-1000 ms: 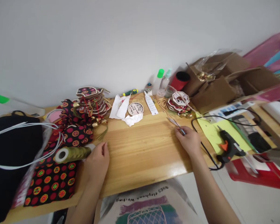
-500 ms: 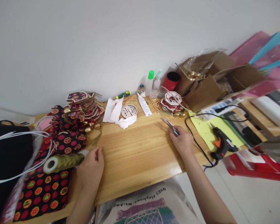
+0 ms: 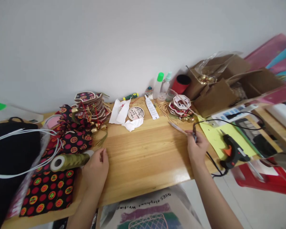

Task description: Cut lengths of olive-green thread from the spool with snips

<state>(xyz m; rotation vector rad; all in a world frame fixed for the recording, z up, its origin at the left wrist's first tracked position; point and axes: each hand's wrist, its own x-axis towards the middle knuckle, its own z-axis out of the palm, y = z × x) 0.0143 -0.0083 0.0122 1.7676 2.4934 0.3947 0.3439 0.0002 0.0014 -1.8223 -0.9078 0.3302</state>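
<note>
Scissors [image 3: 179, 128] in right grip [image 3: 197, 147]

Scissors [image 3: 177, 128] (over table [image 3: 143, 156]) left of paper [image 3: 210, 135]

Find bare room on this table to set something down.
Bare wood lies between the left hand and right hand, this side of the white paper. It's crowded along the wall, around the patterned cloth and glue gun.

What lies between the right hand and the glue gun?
Between the right hand and glue gun, the head view shows a black cable and yellow paper.
</note>
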